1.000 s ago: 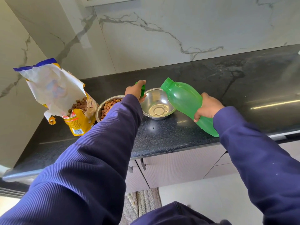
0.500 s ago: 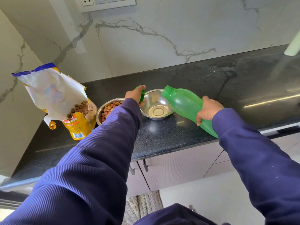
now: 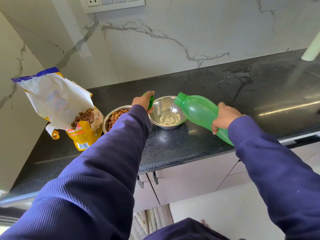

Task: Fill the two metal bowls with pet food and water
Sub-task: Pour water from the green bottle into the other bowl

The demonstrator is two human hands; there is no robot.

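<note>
Your surface [image 3: 199, 146] is a black speckled stone top running along the marble wall. On it, from your left, you have an open yellow pet food bag [image 3: 81, 129] standing upright, a metal bowl of kibble [image 3: 113, 117] just beside it, then a second metal bowl [image 3: 167, 115] holding a little water.

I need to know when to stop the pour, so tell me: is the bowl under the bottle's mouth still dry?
No: water runs from the tilted green bottle and pools in the bottom of the right metal bowl.
</note>
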